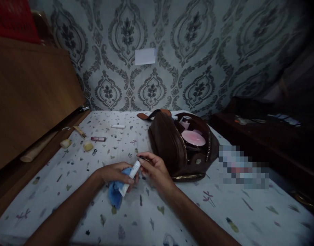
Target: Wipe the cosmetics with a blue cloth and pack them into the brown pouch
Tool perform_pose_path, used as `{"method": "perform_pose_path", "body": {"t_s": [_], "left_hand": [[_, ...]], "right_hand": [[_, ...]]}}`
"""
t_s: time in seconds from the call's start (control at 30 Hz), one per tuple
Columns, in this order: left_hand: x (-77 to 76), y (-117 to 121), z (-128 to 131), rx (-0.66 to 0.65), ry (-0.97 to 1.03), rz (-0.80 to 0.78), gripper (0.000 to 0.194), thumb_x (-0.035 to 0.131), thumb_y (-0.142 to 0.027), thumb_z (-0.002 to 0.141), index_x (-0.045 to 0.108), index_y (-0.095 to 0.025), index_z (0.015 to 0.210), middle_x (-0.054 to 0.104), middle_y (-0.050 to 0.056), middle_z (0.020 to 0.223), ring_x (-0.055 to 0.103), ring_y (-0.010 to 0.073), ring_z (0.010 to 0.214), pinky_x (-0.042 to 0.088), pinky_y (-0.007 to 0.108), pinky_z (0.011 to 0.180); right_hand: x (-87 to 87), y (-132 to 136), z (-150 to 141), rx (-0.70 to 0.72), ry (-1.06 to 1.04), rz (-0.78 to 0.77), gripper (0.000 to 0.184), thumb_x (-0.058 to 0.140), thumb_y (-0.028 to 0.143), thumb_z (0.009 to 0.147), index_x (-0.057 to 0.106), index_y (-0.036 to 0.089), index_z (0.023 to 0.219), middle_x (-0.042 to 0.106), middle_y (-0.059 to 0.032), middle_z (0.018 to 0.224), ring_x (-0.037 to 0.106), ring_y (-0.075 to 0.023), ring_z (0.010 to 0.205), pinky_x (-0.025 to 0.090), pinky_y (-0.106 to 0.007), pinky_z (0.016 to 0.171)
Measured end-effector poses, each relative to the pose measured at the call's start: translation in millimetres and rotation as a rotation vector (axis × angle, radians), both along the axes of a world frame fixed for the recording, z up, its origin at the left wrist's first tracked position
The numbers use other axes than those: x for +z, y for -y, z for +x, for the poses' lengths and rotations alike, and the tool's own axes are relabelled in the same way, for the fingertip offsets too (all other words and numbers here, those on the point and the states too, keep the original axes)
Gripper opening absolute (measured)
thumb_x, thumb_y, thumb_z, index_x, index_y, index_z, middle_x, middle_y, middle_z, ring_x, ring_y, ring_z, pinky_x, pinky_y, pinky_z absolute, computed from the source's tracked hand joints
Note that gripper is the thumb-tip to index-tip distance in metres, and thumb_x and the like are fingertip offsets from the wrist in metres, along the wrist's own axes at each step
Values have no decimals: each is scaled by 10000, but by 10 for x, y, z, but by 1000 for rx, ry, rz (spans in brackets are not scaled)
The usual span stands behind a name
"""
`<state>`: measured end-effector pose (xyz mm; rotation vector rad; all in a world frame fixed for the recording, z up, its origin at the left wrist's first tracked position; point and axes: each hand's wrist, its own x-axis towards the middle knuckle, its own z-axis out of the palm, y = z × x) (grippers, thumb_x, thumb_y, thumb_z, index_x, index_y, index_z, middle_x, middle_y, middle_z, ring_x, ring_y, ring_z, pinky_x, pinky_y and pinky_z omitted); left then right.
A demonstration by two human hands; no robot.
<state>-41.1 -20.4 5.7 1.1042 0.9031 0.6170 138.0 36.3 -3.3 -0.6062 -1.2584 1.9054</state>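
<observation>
My left hand (115,173) is closed around a blue cloth (115,194) and a white tube (129,178), which slants up to the right. My right hand (154,167) pinches the tube's dark cap end with thumb and fingers. Both hands hover just above a white printed bedsheet (187,212). An open brown leather pouch (172,143) stands right beside my right hand, with a pink round compact (193,138) and other small containers inside.
Small items lie on the sheet at the far left: a white stick (117,126), a pink tube (98,139), a yellowish lump (88,146). A wooden headboard (31,99) runs along the left. A dark table (270,136) stands at the right. Patterned wall behind.
</observation>
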Motion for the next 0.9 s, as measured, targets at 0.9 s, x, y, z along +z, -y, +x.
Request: {"method": "perform_pose_path", "body": {"t_s": [0.9], "left_hand": [[-124, -86, 195, 665, 55, 204, 575, 709, -657, 721, 641, -179, 1033, 512, -48, 671, 487, 75, 506, 400, 181, 463]], "right_hand": [[-190, 102, -85, 199, 231, 165, 531, 711, 684, 688, 582, 177, 782, 536, 54, 565, 506, -88, 454, 334, -182, 401]]}}
